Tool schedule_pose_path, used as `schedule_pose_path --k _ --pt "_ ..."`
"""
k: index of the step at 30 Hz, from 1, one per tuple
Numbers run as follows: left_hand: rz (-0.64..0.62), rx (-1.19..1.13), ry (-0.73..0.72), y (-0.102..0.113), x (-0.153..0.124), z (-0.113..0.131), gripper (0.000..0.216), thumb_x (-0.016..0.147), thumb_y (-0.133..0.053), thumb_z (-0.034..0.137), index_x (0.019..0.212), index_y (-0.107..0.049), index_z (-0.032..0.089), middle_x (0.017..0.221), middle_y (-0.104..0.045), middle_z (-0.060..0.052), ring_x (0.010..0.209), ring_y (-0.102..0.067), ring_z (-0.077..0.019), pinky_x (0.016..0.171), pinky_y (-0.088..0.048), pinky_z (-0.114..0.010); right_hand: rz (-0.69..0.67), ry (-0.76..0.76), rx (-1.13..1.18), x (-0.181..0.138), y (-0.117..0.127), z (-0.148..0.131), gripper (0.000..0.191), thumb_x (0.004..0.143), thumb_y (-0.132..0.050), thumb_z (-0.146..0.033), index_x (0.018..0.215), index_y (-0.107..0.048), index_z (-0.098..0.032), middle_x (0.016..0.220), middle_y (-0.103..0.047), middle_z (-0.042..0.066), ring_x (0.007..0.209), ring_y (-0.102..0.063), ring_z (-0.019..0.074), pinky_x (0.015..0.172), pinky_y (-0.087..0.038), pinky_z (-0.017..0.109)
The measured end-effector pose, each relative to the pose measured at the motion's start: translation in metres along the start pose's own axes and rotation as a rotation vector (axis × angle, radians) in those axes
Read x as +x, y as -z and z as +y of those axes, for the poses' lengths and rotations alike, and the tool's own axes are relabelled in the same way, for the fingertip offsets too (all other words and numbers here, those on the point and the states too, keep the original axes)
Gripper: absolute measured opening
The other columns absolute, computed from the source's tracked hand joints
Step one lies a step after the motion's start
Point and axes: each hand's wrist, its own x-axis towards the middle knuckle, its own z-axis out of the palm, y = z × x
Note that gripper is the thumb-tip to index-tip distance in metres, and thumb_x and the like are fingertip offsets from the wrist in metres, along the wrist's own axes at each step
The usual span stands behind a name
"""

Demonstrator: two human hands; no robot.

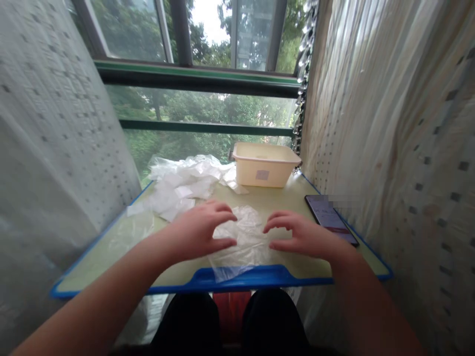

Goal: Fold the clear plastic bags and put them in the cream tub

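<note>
Have left hand (pixel 200 228) and right hand (pixel 306 237) facing each other low over the worktop (pixel 311 267), each with a wide gap between thumb and curved fingers. Show nothing gripped in either. Have between them the film (pixel 243 240), thin, clear and creased, spread on the worktop and hanging a little over its blue edge (pixel 276 277) at the front. Reach with left fingertips over the left side of the film and with right fingertips to its right side; cannot tell whether touching it. See more clear plastic (pixel 129 230) on the left of the worktop, just beside the left forearm, and behind it a loose white heap (pixel 185 175), crumpled and overlapping. Find right of the heap, at the back, a cream tub (pixel 265 170), upright, with a small label (pixel 262 175) on its front. See a phone (pixel 330 220) lying face up near the right edge, beyond the right wrist, with screen lit. Have curtains (pixel 374 128) on both sides and a window (pixel 208 106) straight ahead, with trees outside.
</note>
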Motion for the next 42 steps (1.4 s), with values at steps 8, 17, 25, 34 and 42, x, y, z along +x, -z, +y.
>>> schedule_pose_path --k 8,17,25,34,42 --pt "-0.102 0.047 -0.017 -0.029 -0.062 0.039 0.017 0.076 -0.058 0.027 0.092 -0.059 0.022 0.100 -0.059 -0.005 0.090 -0.052 -0.0201 0.079 -0.041 -0.033 0.147 0.079 -0.120 -0.047 -0.037 0.001 0.026 0.072 -0.063 -0.038 0.096 -0.066 -0.027 0.113 -0.058 0.007 0.110 -0.045 0.0243 0.095 -0.035 0.041" --pt "0.002 0.026 -0.038 -0.034 -0.070 0.045 0.020 0.087 -0.041 0.023 0.080 -0.060 0.020 0.085 -0.062 -0.004 0.080 -0.053 -0.0161 0.075 -0.040 -0.031 0.175 0.080 -0.081 -0.051 -0.040 -0.013 0.035 0.066 -0.068 -0.035 0.099 -0.062 -0.025 0.100 -0.060 0.008 0.096 -0.051 0.0227 0.085 -0.042 0.036" --pt "0.087 -0.410 0.292 -0.028 -0.068 0.037 0.020 0.084 -0.045 0.033 0.079 -0.058 0.020 0.074 -0.060 -0.002 0.070 -0.054 -0.0134 0.065 -0.042 -0.026 0.151 0.126 -0.014 -0.046 -0.046 -0.013 0.011 0.078 -0.056 -0.030 0.082 -0.066 -0.026 0.094 -0.060 0.006 0.093 -0.052 0.0199 0.083 -0.042 0.034" --pt "0.158 -0.694 0.571 -0.026 -0.053 0.027 0.018 0.081 -0.047 0.035 0.078 -0.054 0.019 0.069 -0.064 0.001 0.057 -0.057 -0.0125 0.054 -0.044 -0.023 0.186 0.068 0.157 -0.020 -0.040 -0.021 0.017 0.085 -0.043 -0.029 0.081 -0.057 -0.020 0.085 -0.060 0.005 0.084 -0.054 0.0169 0.078 -0.041 0.029" --pt "0.285 -0.190 0.442 -0.029 -0.044 0.016 0.019 0.080 -0.045 0.033 0.075 -0.058 0.020 0.090 -0.064 -0.006 0.090 -0.057 -0.0217 0.083 -0.042 -0.035 0.165 -0.122 0.143 0.008 -0.041 -0.014 0.028 0.086 -0.039 -0.033 0.066 -0.052 -0.017 0.062 -0.054 -0.001 0.062 -0.050 0.0125 0.058 -0.036 0.024"
